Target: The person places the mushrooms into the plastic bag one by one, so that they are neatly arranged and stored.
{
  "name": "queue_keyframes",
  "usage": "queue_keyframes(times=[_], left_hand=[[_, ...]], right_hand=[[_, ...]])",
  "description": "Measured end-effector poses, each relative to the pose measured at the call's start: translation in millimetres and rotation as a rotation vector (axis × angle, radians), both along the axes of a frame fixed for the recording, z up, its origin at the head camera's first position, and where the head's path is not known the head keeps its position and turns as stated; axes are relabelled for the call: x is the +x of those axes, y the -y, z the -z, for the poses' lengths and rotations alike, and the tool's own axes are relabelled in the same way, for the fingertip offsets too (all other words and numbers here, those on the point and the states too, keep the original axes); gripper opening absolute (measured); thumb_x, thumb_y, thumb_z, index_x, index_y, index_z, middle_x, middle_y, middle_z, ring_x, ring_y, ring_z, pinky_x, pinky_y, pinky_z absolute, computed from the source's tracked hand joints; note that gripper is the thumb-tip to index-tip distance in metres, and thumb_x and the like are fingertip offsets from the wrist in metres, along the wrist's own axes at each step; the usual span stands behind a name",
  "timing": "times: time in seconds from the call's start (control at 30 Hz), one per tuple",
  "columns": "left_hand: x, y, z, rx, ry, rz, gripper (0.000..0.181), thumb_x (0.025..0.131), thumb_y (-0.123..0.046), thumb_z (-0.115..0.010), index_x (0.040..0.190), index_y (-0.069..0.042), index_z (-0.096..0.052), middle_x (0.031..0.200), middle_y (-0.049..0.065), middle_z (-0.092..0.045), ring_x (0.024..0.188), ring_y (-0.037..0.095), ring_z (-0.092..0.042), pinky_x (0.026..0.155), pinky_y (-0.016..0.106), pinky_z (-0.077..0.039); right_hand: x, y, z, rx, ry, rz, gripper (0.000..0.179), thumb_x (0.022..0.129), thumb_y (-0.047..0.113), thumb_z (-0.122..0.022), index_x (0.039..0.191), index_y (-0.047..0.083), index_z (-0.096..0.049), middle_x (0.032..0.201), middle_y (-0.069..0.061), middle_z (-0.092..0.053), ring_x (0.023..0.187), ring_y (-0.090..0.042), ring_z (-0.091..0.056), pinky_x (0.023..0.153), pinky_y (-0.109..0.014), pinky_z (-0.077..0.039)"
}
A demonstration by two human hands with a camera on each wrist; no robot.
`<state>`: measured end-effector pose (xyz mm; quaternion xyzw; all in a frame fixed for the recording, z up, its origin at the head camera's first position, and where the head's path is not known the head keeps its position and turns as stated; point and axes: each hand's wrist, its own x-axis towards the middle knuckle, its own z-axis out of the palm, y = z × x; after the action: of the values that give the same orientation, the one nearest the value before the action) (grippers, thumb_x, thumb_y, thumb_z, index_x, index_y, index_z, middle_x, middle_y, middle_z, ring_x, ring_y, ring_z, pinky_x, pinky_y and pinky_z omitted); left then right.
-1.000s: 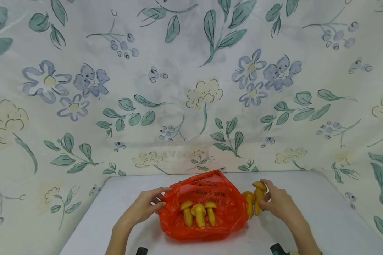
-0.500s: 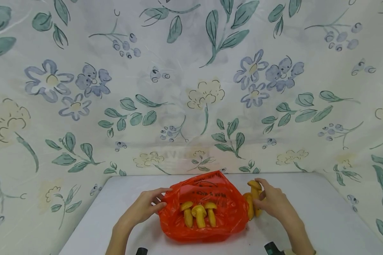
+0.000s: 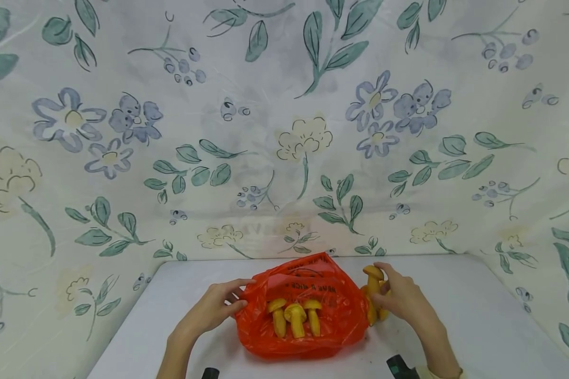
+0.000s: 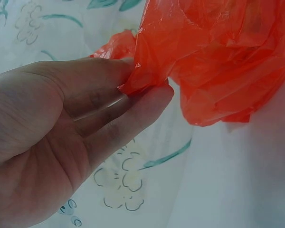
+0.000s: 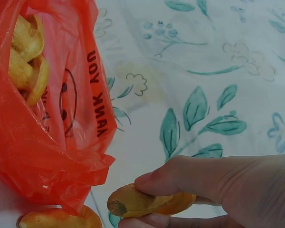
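Observation:
A red plastic bag [image 3: 334, 326] with black print lies with its mouth spread, and 3 yellow-brown mushrooms [image 3: 296, 318] show in it. At its left edge my left hand [image 3: 218, 305] pinches the plastic between fingers and thumb; the left wrist view shows the bag's edge [image 4: 149, 71] caught there. Just right of the bag, my right hand [image 3: 400, 295] holds another mushroom [image 3: 373, 280], cap up in the head view. The right wrist view shows its stem end [image 5: 128, 202] poking out between thumb and fingers. One more mushroom [image 5: 61, 219] lies against the bag's side.
Under everything is a white table [image 3: 474, 305]. A floral-patterned sheet [image 3: 265, 173] hangs behind its back edge. Dark wrist-camera parts [image 3: 400, 367] show at the bottom of the head view.
My right hand has moved left with the mushroom, closer to the bag and over the mushrooms beside it. The left hand and the bag have stayed put.

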<state>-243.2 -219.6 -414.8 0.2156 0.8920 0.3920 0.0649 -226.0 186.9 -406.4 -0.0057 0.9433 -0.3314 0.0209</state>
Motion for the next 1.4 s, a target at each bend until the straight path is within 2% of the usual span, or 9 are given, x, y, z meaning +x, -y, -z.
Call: queue_keyframes(times=[0.23,0.4,1.1,1.4], left_hand=[[0.5,-0.9,0.6,-0.011,-0.013,0.012,0.042,0.091,-0.007,-0.067,0.132,-0.007,-0.059,0.104,0.011,-0.072,0.081,0.015,-0.068,0.064,0.023,-0.060],[-0.8,-2.3,0.0,-0.028,-0.001,-0.002,0.042,0.091,-0.006,-0.067,0.132,-0.008,-0.059,0.102,0.010,-0.071,0.081,0.014,-0.067,0.064,0.023,-0.059],[-0.7,-2.6,0.7,-0.030,0.003,0.002,0.042,0.091,-0.007,-0.067,0.132,-0.007,-0.059,0.102,0.011,-0.071,0.082,0.016,-0.068,0.063,0.023,-0.060],[-0.4,-2.0,0.3,-0.028,0.008,0.000,0.042,0.091,-0.006,-0.067,0.132,-0.007,-0.059,0.102,0.011,-0.071,0.081,0.015,-0.068,0.064,0.023,-0.060]], right_hand=[[-0.4,-0.9,1.4,0.003,0.009,0.007,0.070,0.083,0.017,-0.073,0.144,0.007,-0.041,0.095,-0.012,-0.068,0.072,-0.016,-0.059,0.065,-0.032,-0.060],[-0.2,-2.0,1.8,0.014,0.009,0.015,0.070,0.083,0.017,-0.074,0.144,0.007,-0.041,0.095,-0.012,-0.069,0.071,-0.016,-0.060,0.065,-0.033,-0.060],[3.1,4.7,4.0,0.002,-0.023,0.003,0.069,0.082,0.014,-0.074,0.143,0.008,-0.043,0.092,-0.011,-0.068,0.070,-0.015,-0.059,0.062,-0.029,-0.059],[4.9,11.4,3.7,0.004,-0.021,-0.005,0.069,0.082,0.013,-0.074,0.143,0.009,-0.042,0.088,-0.008,-0.066,0.064,-0.015,-0.055,0.058,-0.026,-0.056]])
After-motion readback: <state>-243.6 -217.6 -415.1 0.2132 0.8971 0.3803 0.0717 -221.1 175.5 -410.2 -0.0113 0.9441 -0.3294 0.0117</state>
